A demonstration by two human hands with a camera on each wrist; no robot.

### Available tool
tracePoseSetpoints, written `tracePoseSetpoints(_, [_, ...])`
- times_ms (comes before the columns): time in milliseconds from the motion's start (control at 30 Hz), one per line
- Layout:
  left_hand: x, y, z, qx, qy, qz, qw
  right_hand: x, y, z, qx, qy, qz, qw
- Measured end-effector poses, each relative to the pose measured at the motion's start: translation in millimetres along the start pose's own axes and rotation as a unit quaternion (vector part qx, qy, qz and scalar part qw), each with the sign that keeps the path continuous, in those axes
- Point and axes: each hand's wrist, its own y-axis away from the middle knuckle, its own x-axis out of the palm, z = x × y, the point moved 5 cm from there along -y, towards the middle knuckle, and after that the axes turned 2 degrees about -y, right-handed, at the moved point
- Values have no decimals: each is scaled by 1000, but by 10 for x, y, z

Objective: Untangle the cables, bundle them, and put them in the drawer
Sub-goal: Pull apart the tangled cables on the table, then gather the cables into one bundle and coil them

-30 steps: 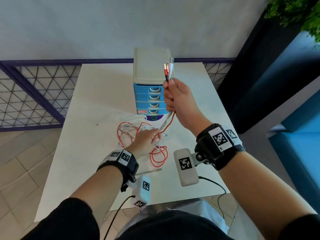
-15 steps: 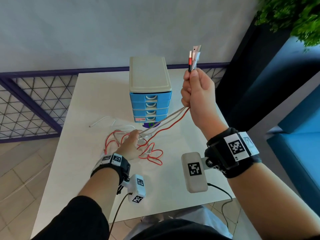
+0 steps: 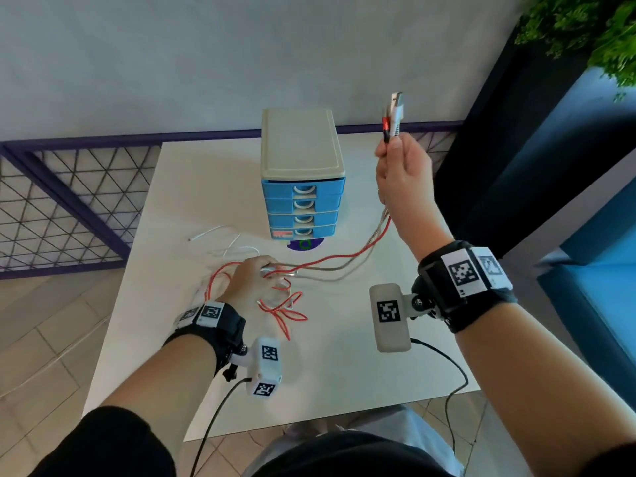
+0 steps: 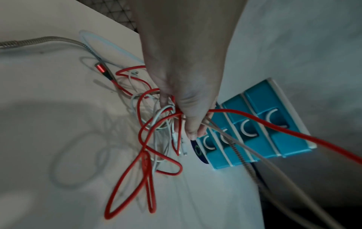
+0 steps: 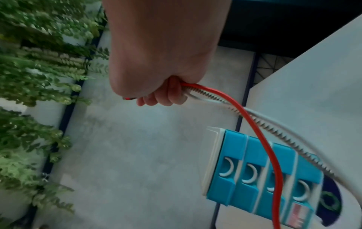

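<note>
A tangle of red, white and grey braided cables (image 3: pixel 275 297) (image 4: pixel 156 139) lies on the white table (image 3: pixel 344 373) in front of the small drawer unit (image 3: pixel 303 204). My right hand (image 3: pixel 402 180) (image 5: pixel 156 86) is raised to the right of the unit and grips several cable ends, whose plugs (image 3: pixel 394 115) stick up above the fist. The red cable (image 5: pixel 260 136) and grey cables run down from it to the tangle. My left hand (image 3: pixel 254 277) (image 4: pixel 184 111) presses down on the tangle with cables under its fingers. All the blue drawers are closed.
A loose white cable (image 3: pixel 213 232) trails left of the drawer unit. A purple disc (image 3: pixel 304 244) lies at the unit's base. A wire fence (image 3: pixel 62 208) runs behind and left of the table; a dark panel and green plant (image 3: pixel 585 25) stand to the right.
My right hand has risen and moved right with the cable ends, drawing the cables out longer from the tangle. The left hand stays pressed on the tangle.
</note>
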Motion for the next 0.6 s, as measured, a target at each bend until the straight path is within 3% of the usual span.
tracePoseSetpoints(67, [-1,-12,-82,-5,-16,6,1000,171,66,-109,24,62,60,996])
tracePoseSetpoints(133, [-26,11,-233,16,-29,-2,999,398,216,-235,58,139,164,975])
tracePoseSetpoints(233, [-51,36,-417,32,-120,-20,992,704,547,-575,131,265,326,898])
tracePoseSetpoints(300, [-96,41,-489,16,-70,-23,997,838,713,-780,138,308,392,856])
tracePoseSetpoints(367, [-143,48,-536,31,-10,-22,999,893,793,-900,161,296,412,847])
tracePoseSetpoints(433, [-173,72,-580,44,-30,-20,998,911,800,-990,183,288,414,844])
tracePoseSetpoints(600, [-198,162,-642,75,-86,-33,993,934,795,-1128,159,370,433,806])
